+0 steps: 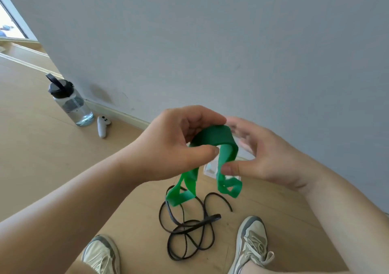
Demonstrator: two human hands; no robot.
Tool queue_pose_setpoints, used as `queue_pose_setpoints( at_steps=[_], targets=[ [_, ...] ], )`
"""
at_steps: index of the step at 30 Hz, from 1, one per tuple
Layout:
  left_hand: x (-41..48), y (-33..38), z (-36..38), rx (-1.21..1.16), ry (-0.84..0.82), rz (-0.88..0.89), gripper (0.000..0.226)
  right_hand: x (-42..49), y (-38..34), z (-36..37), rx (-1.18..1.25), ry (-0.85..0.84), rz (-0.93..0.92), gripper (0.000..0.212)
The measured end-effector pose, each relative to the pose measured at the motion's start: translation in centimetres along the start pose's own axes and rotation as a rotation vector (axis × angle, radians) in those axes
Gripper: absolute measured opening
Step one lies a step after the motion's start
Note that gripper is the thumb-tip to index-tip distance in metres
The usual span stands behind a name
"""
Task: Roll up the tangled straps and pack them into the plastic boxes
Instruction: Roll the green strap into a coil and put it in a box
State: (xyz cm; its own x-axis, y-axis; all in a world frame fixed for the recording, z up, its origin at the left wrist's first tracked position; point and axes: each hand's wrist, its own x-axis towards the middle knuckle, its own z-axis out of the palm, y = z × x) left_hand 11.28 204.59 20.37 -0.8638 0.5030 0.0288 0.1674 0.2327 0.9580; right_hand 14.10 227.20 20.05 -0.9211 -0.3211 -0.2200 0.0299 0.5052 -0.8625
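Green strap (214, 139) mid-frame, half rolled; left hand (168, 145) fingers (207, 150) pinch the roll, loose tails hang straight down. Right hand (265, 158) just right of it, thumb on one tail, grip unclear (blur).

I count two hands (172, 145) (263, 158), one green strap (212, 136), one black strap (189, 231), one box (210, 169), one bottle (71, 103), one controller (102, 126), two shoes (103, 254) (252, 240).

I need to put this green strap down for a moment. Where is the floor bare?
Bare floor lies between the white controller and the left shoe. Crowded: the black strap fills the floor between that shoe and the right shoe; a plastic box sits below the held green strap.
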Motion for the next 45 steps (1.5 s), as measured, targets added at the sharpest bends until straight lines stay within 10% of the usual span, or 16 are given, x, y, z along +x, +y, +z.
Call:
queue_pose_setpoints(
  at_steps=[14, 22, 28, 40, 45],
  targets=[
    [1.0, -4.6, -0.3, 0.375, -0.178, -0.116, 0.043, 0.2, -1.2, -0.1, 0.032, 0.297, -0.035, 0.019],
    [0.6, -4.5, -1.8, 0.117, -0.058, -0.225, 0.046, -0.5, 1.9, -2.8, -0.026, 0.189, 0.168, 0.016],
    [0.5, -0.5, -0.2, -0.107, -0.022, -0.133, 0.056, -0.6, 0.9, -0.7, -0.041, -0.122, 0.174, 0.072],
    [0.8, -4.3, -0.3, 0.653, -0.267, -0.099, 0.05, -0.2, -1.2, 0.1, 0.049, 0.126, 0.037, 0.029],
    [0.6, -4.7, -2.3, 0.184, -0.213, -0.295, 0.039, -0.4, 0.5, -1.5, -0.127, 0.118, 0.174, 0.026]
  ],
)
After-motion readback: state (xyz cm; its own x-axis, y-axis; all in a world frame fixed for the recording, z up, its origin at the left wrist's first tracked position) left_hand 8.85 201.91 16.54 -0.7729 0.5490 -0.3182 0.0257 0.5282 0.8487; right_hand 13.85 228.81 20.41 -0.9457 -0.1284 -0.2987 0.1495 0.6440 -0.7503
